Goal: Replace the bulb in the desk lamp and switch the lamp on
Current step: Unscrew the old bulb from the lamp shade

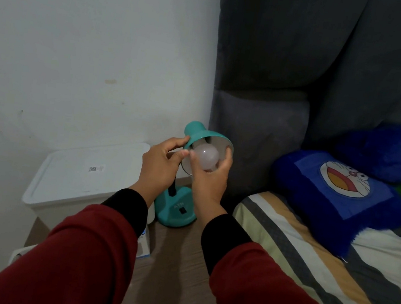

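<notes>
A teal desk lamp stands on a wooden bedside table (179,264). Its base (176,210) carries a black rocker switch (182,210), and its shade (198,132) is tilted up with the opening facing me. A white round bulb (206,157) sits in the mouth of the shade, unlit. My right hand (210,178) is wrapped around the bulb from below and the right. My left hand (161,162) grips the left rim of the shade with thumb and fingers. The socket is hidden behind the bulb.
A white lidded plastic bin (84,174) stands left of the lamp against the white wall. A small white and blue box (143,246) lies on the table under my left forearm. At right is a bed with a striped sheet (306,268), blue cushions (341,196) and a grey padded headboard (263,109).
</notes>
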